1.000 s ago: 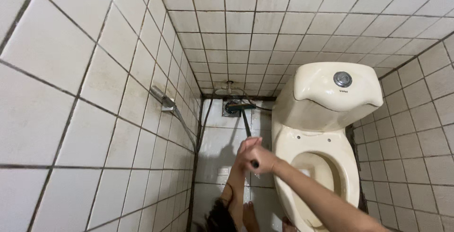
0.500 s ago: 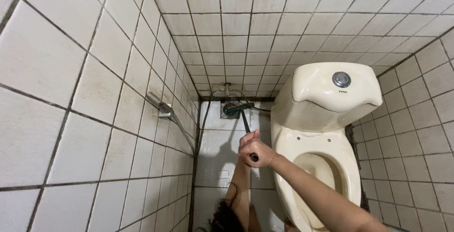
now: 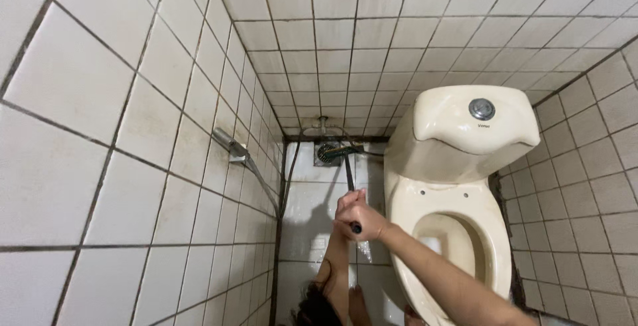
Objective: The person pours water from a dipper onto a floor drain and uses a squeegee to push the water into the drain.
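Note:
Both my hands grip the dark handle of a long floor brush [image 3: 346,170]. My right hand [image 3: 367,221] wraps the handle's near end, and my left hand [image 3: 347,202] holds it just beyond, touching the right. The brush head [image 3: 330,150] rests on the wet floor near the round floor drain [image 3: 325,154] in the far corner. The cream toilet [image 3: 444,186], seat missing and bowl open, stands immediately right of my hands.
A metal spray hose holder [image 3: 230,144] juts from the tiled left wall, its hose [image 3: 287,173] hanging down to the floor. White tiled walls close in on three sides. The wet floor strip [image 3: 309,219] between wall and toilet is narrow.
The hands and brush handle shifted slightly back and forth along the floor strip; the brush head stays near the drain. The view moved a little.

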